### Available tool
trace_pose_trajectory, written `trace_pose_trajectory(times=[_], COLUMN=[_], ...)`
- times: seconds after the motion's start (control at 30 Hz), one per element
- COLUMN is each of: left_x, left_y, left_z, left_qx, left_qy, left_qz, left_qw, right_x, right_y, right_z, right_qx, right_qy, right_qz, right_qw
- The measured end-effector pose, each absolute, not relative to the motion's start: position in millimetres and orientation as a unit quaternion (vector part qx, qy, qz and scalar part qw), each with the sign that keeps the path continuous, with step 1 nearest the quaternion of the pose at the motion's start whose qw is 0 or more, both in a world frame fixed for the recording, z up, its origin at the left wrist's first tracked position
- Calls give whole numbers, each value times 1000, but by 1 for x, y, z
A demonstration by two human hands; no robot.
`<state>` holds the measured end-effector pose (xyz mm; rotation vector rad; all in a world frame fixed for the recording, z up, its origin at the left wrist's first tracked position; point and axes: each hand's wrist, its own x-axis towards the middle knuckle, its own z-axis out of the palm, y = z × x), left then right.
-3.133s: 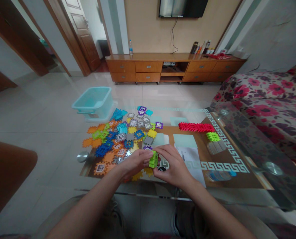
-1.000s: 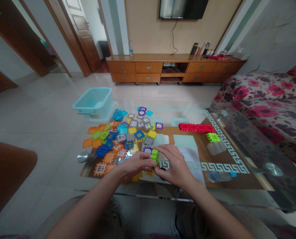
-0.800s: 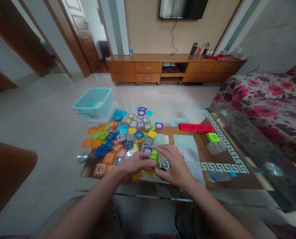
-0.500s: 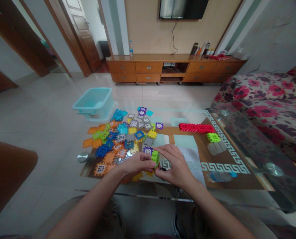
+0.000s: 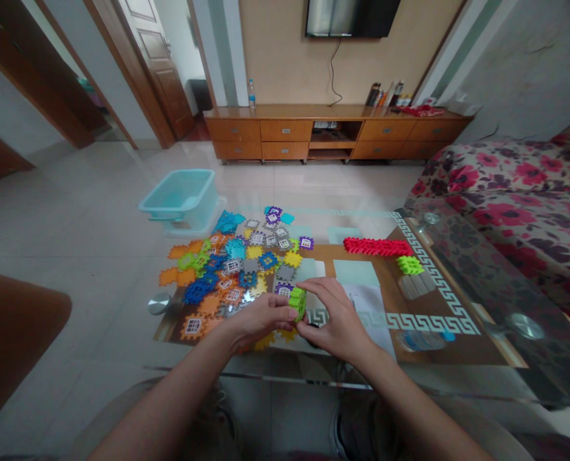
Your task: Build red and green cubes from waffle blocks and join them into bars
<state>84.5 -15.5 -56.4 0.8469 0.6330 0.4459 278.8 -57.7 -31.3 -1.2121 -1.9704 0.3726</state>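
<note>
Between my hands is a small lime-green block of interlocking plastic tiles (image 5: 297, 303), held just above the near part of the glass table. My left hand (image 5: 264, 315) pinches its left side with thumb and fingers. From the right, my right hand (image 5: 331, 318) grips it, fingers over the top and thumb low. Just behind the block lies a purple tile with a white window (image 5: 283, 290), partly covered. A loose pile of orange, blue, grey and yellow toothed tiles (image 5: 252, 266) spreads to the left.
A red built bar (image 5: 377, 246) and another lime-green block (image 5: 410, 265) sit on the right of the glass table (image 5: 438, 349). Paper (image 5: 368, 307) lies near my right hand. A plastic bottle (image 5: 423, 340) shows at the right. A turquoise bin (image 5: 182, 200) stands beyond the pile.
The lime-green block has turned slightly and shifted a little left and up between my fingers. Both hands stay in nearly the same place.
</note>
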Motion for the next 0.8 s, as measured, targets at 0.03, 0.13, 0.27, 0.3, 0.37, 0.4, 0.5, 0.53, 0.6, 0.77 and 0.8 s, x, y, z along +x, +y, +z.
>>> trace_pose_trajectory(times=[0.03,0.13,0.27,0.3,0.37,0.4,0.5,0.53,0.6,0.77,0.8], left_x=[84,83,83,84,86,87,88,88,87,85,85], left_y=[-15,-16,-17,-17,-17,-18,-18,-18,-18,-17,-18], left_z=[-57,-56,-51,-49,-47,-46,-45,-45,-46,-48,-48], left_qx=[402,410,404,395,379,375,379,380,378,375,376], left_qy=[299,290,264,260,259,260,272,275,276,263,262], left_qz=[211,202,200,211,241,255,264,261,255,241,238], left_qw=[840,841,853,855,855,852,844,844,846,856,856], right_x=[279,279,279,278,277,276,274,274,273,274,274], right_y=[-58,-58,-58,-58,-59,-60,-61,-62,-62,-62,-62], right_z=[-31,-31,-31,-31,-31,-31,-31,-32,-32,-34,-34], right_qx=[-473,-464,-458,-456,-451,-449,-446,-444,-440,-437,-437], right_qy=[-776,-779,-780,-781,-786,-788,-794,-795,-798,-803,-804], right_qz=[145,142,137,137,140,142,148,149,147,145,145], right_qw=[391,397,404,404,399,395,385,385,385,378,376])
